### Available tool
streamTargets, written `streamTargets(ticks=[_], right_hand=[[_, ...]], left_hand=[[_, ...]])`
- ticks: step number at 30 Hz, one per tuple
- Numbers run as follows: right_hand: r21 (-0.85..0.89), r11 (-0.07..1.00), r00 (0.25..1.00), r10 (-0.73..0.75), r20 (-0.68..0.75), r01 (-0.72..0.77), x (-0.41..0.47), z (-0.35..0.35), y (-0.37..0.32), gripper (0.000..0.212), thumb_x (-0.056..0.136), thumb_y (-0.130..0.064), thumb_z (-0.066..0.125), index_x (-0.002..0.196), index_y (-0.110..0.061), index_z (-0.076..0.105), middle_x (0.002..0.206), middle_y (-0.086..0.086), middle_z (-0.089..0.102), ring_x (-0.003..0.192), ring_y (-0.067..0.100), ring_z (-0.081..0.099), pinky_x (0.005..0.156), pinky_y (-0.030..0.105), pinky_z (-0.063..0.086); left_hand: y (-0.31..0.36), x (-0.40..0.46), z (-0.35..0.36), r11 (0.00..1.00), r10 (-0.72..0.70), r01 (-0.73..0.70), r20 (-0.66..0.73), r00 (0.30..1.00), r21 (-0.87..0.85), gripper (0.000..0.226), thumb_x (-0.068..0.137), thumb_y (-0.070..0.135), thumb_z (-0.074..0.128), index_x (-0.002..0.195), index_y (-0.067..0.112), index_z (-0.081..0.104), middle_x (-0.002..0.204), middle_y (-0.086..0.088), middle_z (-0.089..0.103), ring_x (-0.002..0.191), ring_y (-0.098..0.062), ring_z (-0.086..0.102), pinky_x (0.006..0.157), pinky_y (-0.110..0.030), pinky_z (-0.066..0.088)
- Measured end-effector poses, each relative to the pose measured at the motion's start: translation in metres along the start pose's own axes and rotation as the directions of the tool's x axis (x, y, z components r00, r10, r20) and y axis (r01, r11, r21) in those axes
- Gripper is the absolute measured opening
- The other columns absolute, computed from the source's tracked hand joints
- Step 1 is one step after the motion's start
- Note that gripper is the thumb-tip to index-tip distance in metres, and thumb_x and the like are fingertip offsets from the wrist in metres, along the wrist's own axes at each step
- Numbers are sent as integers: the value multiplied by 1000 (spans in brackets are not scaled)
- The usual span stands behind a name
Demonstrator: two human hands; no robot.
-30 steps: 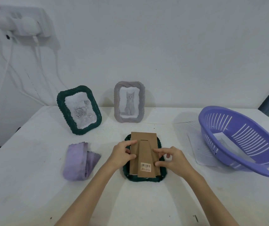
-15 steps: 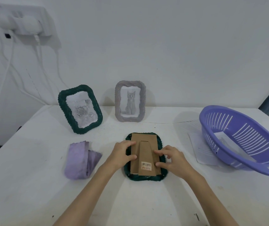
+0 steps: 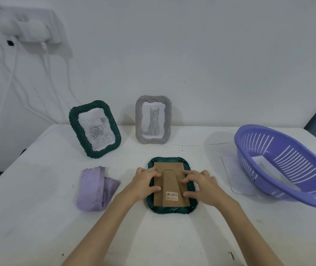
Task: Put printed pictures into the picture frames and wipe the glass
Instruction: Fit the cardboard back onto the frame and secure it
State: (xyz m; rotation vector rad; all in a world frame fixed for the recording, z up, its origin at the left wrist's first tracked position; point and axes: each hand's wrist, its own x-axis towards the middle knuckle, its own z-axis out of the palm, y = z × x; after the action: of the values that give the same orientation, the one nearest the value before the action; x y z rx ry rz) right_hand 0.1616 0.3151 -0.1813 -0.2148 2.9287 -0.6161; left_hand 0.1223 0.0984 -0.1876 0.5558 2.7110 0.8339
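White wall is backing the surface, where two frames, green frame and grey frame, are standing filled; a third frame is lying face down, its cardboard back being pressed in by the left hand and right hand, fingers curled onto its edges; wiping with the purple cloth is probably remaining

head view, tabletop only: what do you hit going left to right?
folded purple cloth → green frame with rose picture → left hand → face-down green frame → right hand → printed sheets → purple basket
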Motion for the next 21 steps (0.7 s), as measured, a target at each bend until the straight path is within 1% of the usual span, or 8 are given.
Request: streamTargets(ticks=[2, 4, 5, 7, 9, 13, 18, 21], right_hand=[[-8, 1000, 1000, 5, 22, -5, 1, -2, 0, 34, 80, -39, 67, 112, -34, 55, 146, -17, 33, 118, 15, 31, 88, 31, 22], [-16, 1000, 1000, 6, 27, -5, 2, -2, 0, 34, 80, -39, 67, 112, -35, 54, 146, -17, 34, 119, 16, 31, 89, 32, 23], [-16, 1000, 1000, 9, 28, -9, 2, -2, 0, 34, 81, -39, 66, 112, -35, 54, 145, -17, 34, 119, 16, 31, 90, 33, 23], [-9, 1000, 999, 15, 30, -15, 2, -1, 0, 34, 81, -39, 66, 112, -36, 54, 146, -17, 33, 119, 16, 31, 93, 34, 24], [-12, 1000, 999, 16, 34, -16, 2, -2, -1, 34, 82, -40, 65, 113, -36, 54, 146, -18, 33, 118, 15, 31, 94, 34, 24], [-30, 999, 999, 16, 40, -15, 1, -2, -2, 34, 82, -41, 64, 115, -37, 53, 147, -18, 32, 118, 16, 32, 93, 34, 25], [-45, 999, 1000, 9, 20, -8, -1, 0, -1, 23, 89, -40, 54, 112, -36, 56, 146, -18, 33, 117, 17, 33, 92, 34, 26], [-2, 999, 998, 32, -57, -32, 2, 3, -5, 18, 90, -45, 51, 98, -34, 63, 138, -16, 45, 114, 17, 38, 90, 36, 27]], left_hand=[[-5, -4, 0, 998, 3, 4, -107, 994, 64, 49, 88, 33, 58, 134, 20, 44, 149, 3, 32, 131, -19, 25, 109, -33, 25], [-15, -9, -1, 994, -6, 45, -365, 931, 96, 52, 86, 47, 49, 129, 17, 50, 141, 1, 45, 128, -21, 33, 107, -39, 31], [-20, -13, -2, 996, -25, 63, -489, 872, 60, 56, 84, 52, 44, 125, 15, 54, 135, -2, 51, 125, -22, 38, 105, -40, 34], [-29, -19, -4, 997, -73, 52, -565, 822, -54, 46, 87, 45, 51, 122, 15, 56, 129, -3, 53, 122, -20, 40, 103, -31, 34], [-28, -24, 0, 995, -9, -34, -422, 907, -94, 44, 86, 39, 59, 126, 22, 52, 136, 2, 46, 127, -14, 33, 105, -25, 26], [-18, -25, 13, 991, 122, -114, -136, 983, 68, 69, 71, 69, 53, 131, 35, 45, 152, 13, 24, 138, -13, 15, 113, -38, 16], [-16, -15, 9, 994, 72, -61, -113, 991, 96, 35, 83, 53, 56, 111, 32, 60, 154, 13, 17, 143, -17, 5, 114, -41, 8], [-8, 1, 4, 998, 35, -26, -174, 984, 49, 26, 86, 45, 55, 87, 22, 67, 150, 7, 29, 138, -19, 18, 110, -38, 18]])
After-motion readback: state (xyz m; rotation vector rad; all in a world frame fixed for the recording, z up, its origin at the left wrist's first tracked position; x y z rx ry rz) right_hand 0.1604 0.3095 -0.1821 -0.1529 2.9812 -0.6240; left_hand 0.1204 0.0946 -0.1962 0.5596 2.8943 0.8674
